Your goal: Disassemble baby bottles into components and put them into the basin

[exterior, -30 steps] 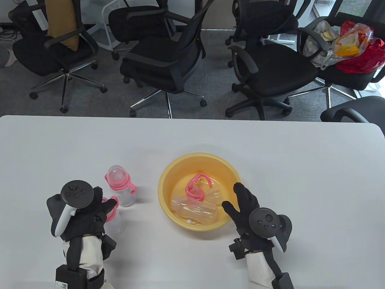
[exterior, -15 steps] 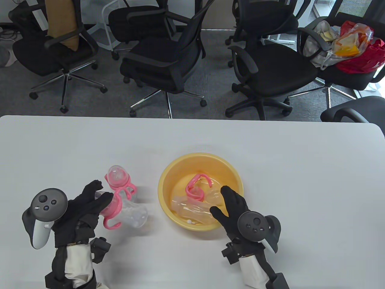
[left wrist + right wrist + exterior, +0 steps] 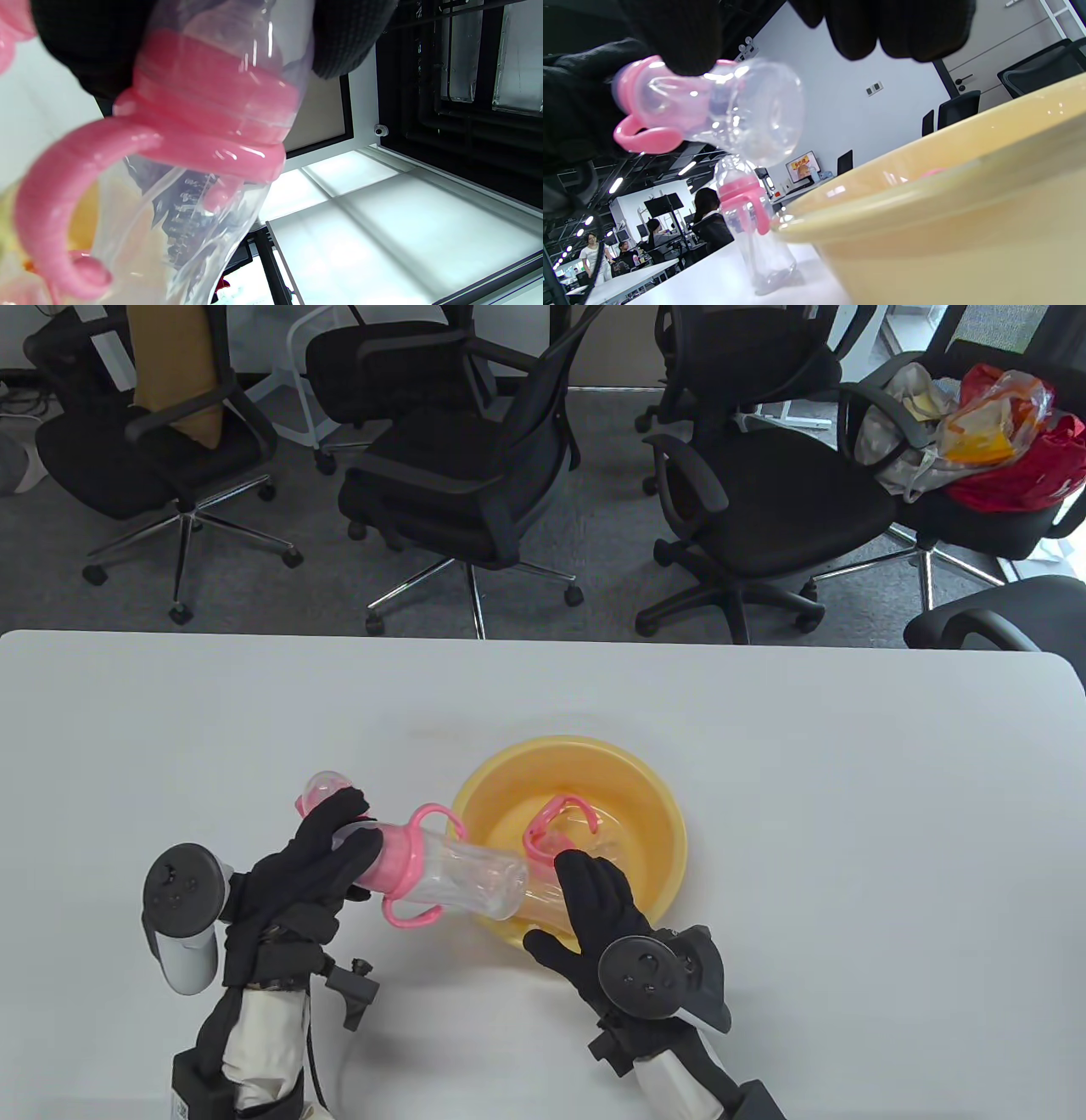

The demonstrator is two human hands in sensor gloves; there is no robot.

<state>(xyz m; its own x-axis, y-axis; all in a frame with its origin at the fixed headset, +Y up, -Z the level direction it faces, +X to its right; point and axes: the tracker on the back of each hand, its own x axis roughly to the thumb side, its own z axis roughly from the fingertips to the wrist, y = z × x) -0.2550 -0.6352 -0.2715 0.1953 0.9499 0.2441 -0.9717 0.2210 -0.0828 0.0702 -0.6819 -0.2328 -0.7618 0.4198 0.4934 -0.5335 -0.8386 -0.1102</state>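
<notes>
My left hand (image 3: 344,836) grips the cap end of a clear baby bottle (image 3: 462,878) with a pink handled collar (image 3: 405,867). It holds the bottle level above the table, base pointing right over the near left rim of the yellow basin (image 3: 594,748). My right hand (image 3: 581,891) is open, its straight fingers close to the bottle's base; whether they touch I cannot tell. The left wrist view shows the collar (image 3: 212,110) under my fingers (image 3: 85,51). A second assembled bottle (image 3: 751,220) stands on the table behind my left hand. In the basin lie a pink handle ring (image 3: 551,814) and clear bottle parts.
The basin's wall (image 3: 946,220) fills the right wrist view's lower right. Several black office chairs (image 3: 475,466) stand on the floor beyond the table's far edge. Bare white tabletop (image 3: 848,814) stretches right of the basin.
My left hand has lifted the bottle, turned it level and carried it right to the basin's rim. My right hand has moved left, toward the bottle's base.
</notes>
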